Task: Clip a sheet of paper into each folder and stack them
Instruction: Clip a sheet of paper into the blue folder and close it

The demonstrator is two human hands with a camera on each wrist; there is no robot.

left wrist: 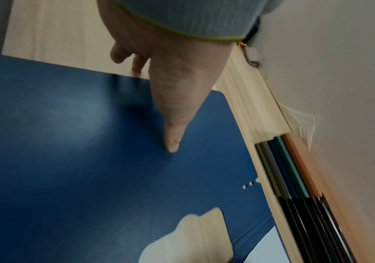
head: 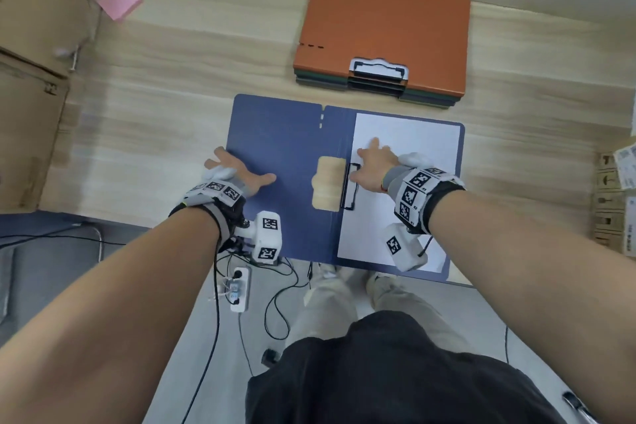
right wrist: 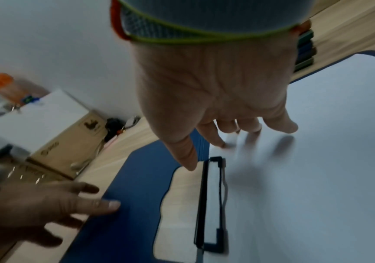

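Note:
A blue folder lies spread flat at the table's front edge, with a white sheet of paper on its right half under a black clip. My left hand lies flat on the folder's left flap, fingers spread, thumb on the cover. My right hand sits over the paper beside the clip, its fingertips touching the sheet; it holds nothing. A stack of closed folders with an orange one on top stands behind.
Cardboard boxes stand at the left, more boxes at the right edge. Pink sticky notes and dark clutter lie at the back left. Below the table edge run cables and a power strip.

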